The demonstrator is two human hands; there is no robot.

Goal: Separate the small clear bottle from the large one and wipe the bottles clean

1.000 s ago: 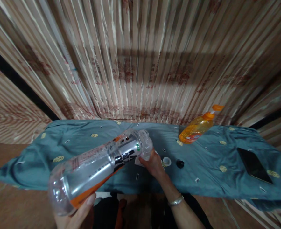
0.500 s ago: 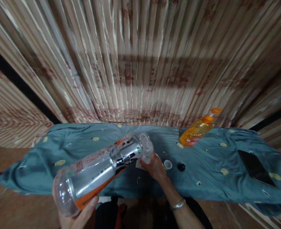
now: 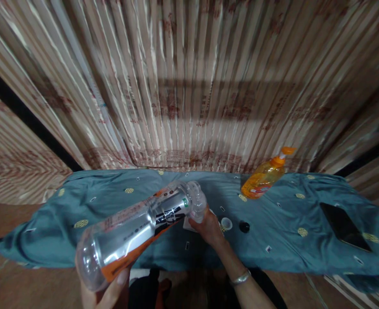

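Observation:
A large clear plastic bottle point(image 3: 128, 234) with a silver and orange label lies tilted across the view, its base toward me and its neck end up and to the right. My left hand point(image 3: 107, 289) is closed around the base. At the neck end, my right hand point(image 3: 208, 225) grips a clear plastic piece point(image 3: 196, 199); I cannot tell whether it is a separate container or part of the bottle. Partly hidden beneath that hand is a flat white item point(image 3: 189, 225). A small white cup-shaped cap point(image 3: 227, 223) and a black cap point(image 3: 244, 226) rest just right of it.
A teal patterned cloth point(image 3: 112, 189) covers the table. An orange pump bottle point(image 3: 262, 177) stands at the back right, and a dark phone or tablet point(image 3: 345, 226) lies at the right. Behind the table hangs a striped curtain point(image 3: 189, 86).
The bottle's base and my left hand have shifted slightly to the right. My right hand stays at the neck end. The whole view has moved a little.

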